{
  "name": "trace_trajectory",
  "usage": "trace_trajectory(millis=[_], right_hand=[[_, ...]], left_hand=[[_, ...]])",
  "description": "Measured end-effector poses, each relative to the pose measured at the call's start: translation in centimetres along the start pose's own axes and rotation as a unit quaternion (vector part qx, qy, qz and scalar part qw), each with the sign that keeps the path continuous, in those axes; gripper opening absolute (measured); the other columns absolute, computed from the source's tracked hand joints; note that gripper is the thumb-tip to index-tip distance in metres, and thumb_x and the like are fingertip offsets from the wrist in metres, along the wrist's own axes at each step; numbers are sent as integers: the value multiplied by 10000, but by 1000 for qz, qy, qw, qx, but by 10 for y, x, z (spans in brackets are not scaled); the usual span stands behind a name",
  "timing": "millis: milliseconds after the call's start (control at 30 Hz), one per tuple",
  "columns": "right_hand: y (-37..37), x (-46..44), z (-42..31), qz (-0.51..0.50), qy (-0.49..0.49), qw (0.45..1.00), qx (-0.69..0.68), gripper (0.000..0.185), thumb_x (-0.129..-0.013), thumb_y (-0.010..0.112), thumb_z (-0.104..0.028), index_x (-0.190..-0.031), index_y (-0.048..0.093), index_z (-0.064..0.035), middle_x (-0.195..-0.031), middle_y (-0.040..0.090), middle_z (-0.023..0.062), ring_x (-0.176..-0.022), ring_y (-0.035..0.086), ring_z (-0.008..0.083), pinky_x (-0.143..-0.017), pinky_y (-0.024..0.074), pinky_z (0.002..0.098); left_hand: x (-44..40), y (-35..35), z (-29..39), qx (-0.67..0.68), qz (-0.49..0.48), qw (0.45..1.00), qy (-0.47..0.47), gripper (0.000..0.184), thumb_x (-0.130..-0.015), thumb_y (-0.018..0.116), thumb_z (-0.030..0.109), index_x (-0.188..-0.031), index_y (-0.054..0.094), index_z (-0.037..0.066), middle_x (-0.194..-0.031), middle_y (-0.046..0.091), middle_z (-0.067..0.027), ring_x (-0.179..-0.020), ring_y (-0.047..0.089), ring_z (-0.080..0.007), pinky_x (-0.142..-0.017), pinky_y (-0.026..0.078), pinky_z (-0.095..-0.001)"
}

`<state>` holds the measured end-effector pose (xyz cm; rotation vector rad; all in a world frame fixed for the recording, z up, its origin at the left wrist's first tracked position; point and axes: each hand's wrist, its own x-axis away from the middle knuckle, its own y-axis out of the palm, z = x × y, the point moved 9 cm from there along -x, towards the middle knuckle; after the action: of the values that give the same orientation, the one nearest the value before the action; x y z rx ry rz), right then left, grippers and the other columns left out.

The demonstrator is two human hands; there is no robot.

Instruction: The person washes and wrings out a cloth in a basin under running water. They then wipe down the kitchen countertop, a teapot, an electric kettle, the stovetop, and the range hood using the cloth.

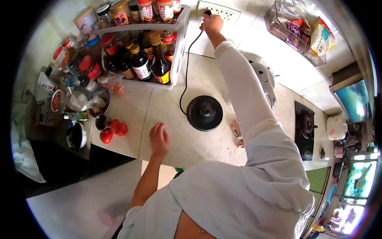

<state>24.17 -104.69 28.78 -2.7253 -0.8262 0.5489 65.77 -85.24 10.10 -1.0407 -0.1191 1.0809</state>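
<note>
My right hand (212,24) is at the wall socket panel (227,15), its fingers closed around a black plug (207,12). From the plug a black cord (187,71) runs down to a round black kettle base (204,113) lying on the counter. Resting on the counter left of that base is my left hand (159,138), fingers loosely bent and nothing in them. Several red tomatoes (121,128) lie to the left of this hand. Past my right sleeve a white appliance (264,75) is partly hidden.
A white rack (175,59) holds sauce bottles (160,59) and jars at the back left. Bowls (99,101) and bags crowd the left corner. A clear wall bin (294,36) hangs upper right. A black gas stove (305,129) sits at the right.
</note>
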Motion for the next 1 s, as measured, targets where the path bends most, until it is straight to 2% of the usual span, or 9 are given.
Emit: trace_trajectory(millis=[100, 200, 300, 400, 533, 767, 867, 933, 1000], right_hand=[[-2, -9, -8, 58, -57, 995, 61, 358, -845, 510, -290, -676, 619, 6, -477, 581, 63, -501, 612, 191, -555, 484, 262], [2, -11, 4, -13, 31, 999, 42, 373, -811, 554, -331, -696, 612, 19, -498, 597, 59, -547, 622, 161, -579, 481, 245], [1, -18, 1, -42, 31, 998, 31, 195, -795, 570, -110, -731, 573, 74, -619, 604, 121, -478, 613, 215, -471, 539, 272], [1, -16, 6, -18, 61, 993, 97, 322, -781, 594, -298, -750, 623, 21, -642, 632, 132, -684, 637, 232, -648, 494, 292], [-1, -14, 6, 34, 9, 992, 121, 318, -769, 609, -289, -774, 629, 28, -807, 625, 188, -780, 604, 342, -687, 483, 363], [-12, 36, -17, -122, 49, 991, -2, 239, -781, 601, -165, -879, 597, 54, -707, 619, 146, -541, 620, 186, -495, 535, 276], [-60, 123, -65, -211, -46, 976, 25, 255, -822, 568, -164, -1015, 573, 2, -851, 627, 101, -661, 623, 150, -545, 515, 255], [-131, 148, -70, -111, -187, 973, 84, 207, -754, 600, -159, -953, 627, -108, -809, 653, 68, -626, 630, 158, -640, 493, 260], [-220, 176, -62, -8, -150, 976, 158, 179, -761, 584, -142, -914, 636, -65, -813, 647, 100, -717, 629, 197, -659, 483, 272]], left_hand=[[0, 4, -3, -9, 1, 1000, 7, 338, -734, 528, 37, -1067, 472, 38, -1100, 485, -119, -1035, 445, -300, -903, 338, -411], [3, 3, 0, -27, -5, 1000, 7, 342, -731, 529, 35, -1067, 466, 44, -1107, 482, -114, -1037, 445, -295, -909, 334, -409], [3, 7, 3, -24, 3, 999, 21, 387, -703, 535, 9, -1080, 458, 56, -1112, 477, -114, -1026, 445, -301, -885, 344, -413], [2, 9, -1, -36, -8, 999, 1, 358, -709, 532, 21, -1058, 462, 55, -1120, 476, -101, -1043, 444, -287, -913, 335, -404], [7, 10, 0, -53, -14, 998, 9, 361, -701, 534, 19, -1053, 464, 54, -1116, 478, -104, -1041, 445, -289, -913, 338, -408], [5, 10, -3, -53, 9, 998, 20, 351, -712, 541, 51, -1054, 467, 54, -1100, 487, -115, -1035, 445, -300, -905, 340, -417], [4, 10, -3, -39, 4, 999, 30, 356, -715, 551, 75, -1059, 464, 49, -1104, 484, -125, -1032, 442, -313, -899, 339, -426], [2, 8, -2, -32, 10, 999, 28, 385, -718, 578, 120, -1075, 458, 42, -1103, 485, -129, -1029, 444, -315, -893, 339, -425], [5, 8, 8, -27, 10, 999, 32, 421, -721, 605, 164, -1091, 452, 36, -1102, 487, -132, -1025, 446, -318, -888, 339, -424]])
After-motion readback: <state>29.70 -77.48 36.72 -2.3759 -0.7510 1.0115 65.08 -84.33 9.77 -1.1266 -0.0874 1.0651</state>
